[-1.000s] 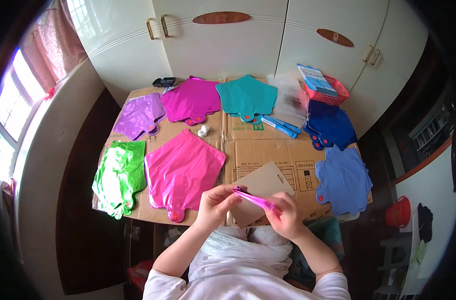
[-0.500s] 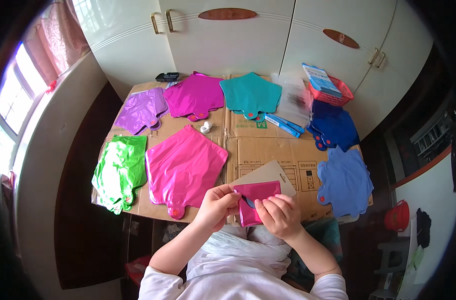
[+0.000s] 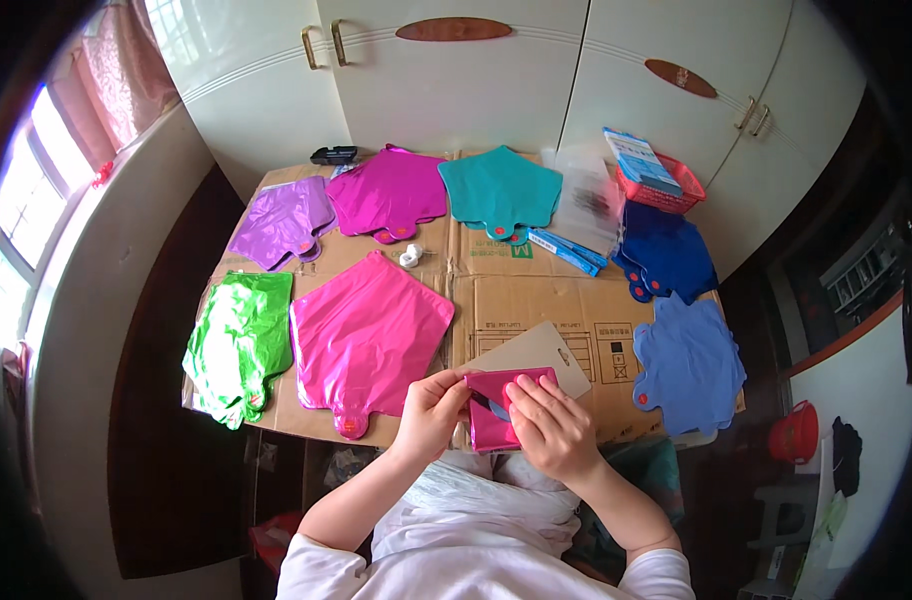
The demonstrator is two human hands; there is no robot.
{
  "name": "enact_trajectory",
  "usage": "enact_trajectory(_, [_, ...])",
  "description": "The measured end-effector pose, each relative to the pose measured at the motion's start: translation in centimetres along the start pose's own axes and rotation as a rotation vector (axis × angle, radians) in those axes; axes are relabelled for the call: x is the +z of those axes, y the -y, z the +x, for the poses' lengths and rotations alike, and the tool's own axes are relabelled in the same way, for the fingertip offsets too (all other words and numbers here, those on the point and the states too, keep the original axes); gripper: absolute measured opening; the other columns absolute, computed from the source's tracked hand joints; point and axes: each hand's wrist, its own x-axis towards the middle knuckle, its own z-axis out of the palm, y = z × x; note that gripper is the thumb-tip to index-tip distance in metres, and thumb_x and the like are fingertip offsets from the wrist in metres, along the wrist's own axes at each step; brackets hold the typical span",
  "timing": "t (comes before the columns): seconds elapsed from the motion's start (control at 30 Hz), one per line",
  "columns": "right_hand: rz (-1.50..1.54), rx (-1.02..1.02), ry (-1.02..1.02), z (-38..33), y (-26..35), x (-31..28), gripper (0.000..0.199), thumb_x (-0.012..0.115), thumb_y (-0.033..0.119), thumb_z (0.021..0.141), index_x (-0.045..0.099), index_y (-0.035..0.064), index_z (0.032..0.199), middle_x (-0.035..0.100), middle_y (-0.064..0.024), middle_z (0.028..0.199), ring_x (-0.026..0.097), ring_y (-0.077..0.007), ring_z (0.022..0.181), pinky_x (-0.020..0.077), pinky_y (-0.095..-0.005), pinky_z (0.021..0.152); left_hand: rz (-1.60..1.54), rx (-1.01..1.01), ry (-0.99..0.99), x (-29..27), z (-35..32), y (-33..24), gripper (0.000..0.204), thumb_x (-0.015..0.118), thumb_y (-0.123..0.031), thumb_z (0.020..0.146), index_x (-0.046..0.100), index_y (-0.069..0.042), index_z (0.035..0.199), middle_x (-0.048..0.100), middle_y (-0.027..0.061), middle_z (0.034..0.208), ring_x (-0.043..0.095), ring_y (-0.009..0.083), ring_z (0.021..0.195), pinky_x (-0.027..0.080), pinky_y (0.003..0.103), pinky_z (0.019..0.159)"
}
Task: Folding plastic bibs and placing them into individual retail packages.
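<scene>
Near the table's front edge, between my hands, is a folded pink foil balloon (image 3: 494, 432) with a dark gap in its upper layer. My left hand (image 3: 434, 410) pinches its left edge between thumb and fingers. Across its top and right side lies my right hand (image 3: 553, 428), fingers close together and pressing on the foil. A beige card (image 3: 548, 352) with a hanging slot sticks out behind the foil; its lower part is hidden. Just left of my hands rests a flat, star-like pink foil balloon (image 3: 371, 335) with a round-ended tab.
Around the cardboard-covered table (image 3: 526, 290) lie flat foil balloons: green (image 3: 238, 345), lilac (image 3: 281, 222), magenta (image 3: 391, 190), teal (image 3: 501, 190), dark blue (image 3: 671, 250) and light blue (image 3: 689, 360). A red basket (image 3: 691, 185), blue packets (image 3: 566, 250) and a white roll (image 3: 410, 256) are farther back.
My right hand has moved up and left over the folded pink foil, its fingers now flatter. The foil's top edge sits slightly lower. My left hand keeps its pinch.
</scene>
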Motion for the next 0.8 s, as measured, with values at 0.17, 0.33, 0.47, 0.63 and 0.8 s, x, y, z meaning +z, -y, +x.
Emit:
enact_trajectory(0.17, [-0.005,0.018,0.003,0.0,0.1,0.0,0.007,0.060,0.007,0.079,0.057,0.0014,0.076,0.064,-0.0134,0.103,0.063,-0.0270,0.100,0.0516,-0.0391,0.087,0.011,0.018,-0.004,0.0,0.0,0.2,0.024,0.044,-0.008,0.096,0.057,0.007,0.110,0.065,0.0094,0.094,0.064,0.0120,0.080,0.053,0.024,0.069])
enact_trajectory(0.33, [-0.044,0.012,0.025,0.1,0.3,0.0,0.008,0.059,0.007,0.078,0.057,0.0013,0.074,0.064,-0.0144,0.101,0.063,-0.0279,0.099,0.0519,-0.0388,0.086,0.033,0.068,-0.011,-0.3,0.3,0.9,0.024,0.042,-0.007,0.096,0.057,0.007,0.109,0.064,0.0097,0.095,0.063,0.0122,0.081,0.052,0.024,0.070])
enact_trajectory(0.47, [-0.078,-0.023,0.061,0.2,0.3,-0.1,0.008,0.059,0.008,0.078,0.057,0.0015,0.073,0.064,-0.0152,0.100,0.063,-0.0285,0.098,0.0520,-0.0386,0.086,-0.079,-0.012,-0.030,0.3,0.1,-0.1,0.022,0.043,-0.006,0.096,0.057,0.007,0.107,0.064,0.0097,0.093,0.062,0.0114,0.080,0.052,0.023,0.070])
enact_trajectory(0.63, [-0.104,-0.040,0.057,0.4,0.6,0.0,0.008,0.059,0.007,0.078,0.057,0.0011,0.072,0.064,-0.0151,0.100,0.063,-0.0289,0.097,0.0525,-0.0387,0.085,0.035,0.021,-0.058,0.1,0.2,0.0,0.019,0.050,-0.007,0.093,0.059,0.007,0.103,0.064,0.0093,0.091,0.062,0.0109,0.079,0.052,0.022,0.069])
enact_trajectory(0.8, [-0.113,-0.029,0.045,0.4,0.6,0.1,0.009,0.059,0.008,0.078,0.058,0.0010,0.073,0.064,-0.0145,0.100,0.063,-0.0281,0.096,0.0533,-0.0382,0.083,0.045,0.039,-0.063,-0.1,0.4,0.0,0.017,0.052,-0.006,0.093,0.060,0.007,0.101,0.064,0.0079,0.089,0.061,0.0094,0.078,0.052,0.021,0.068])
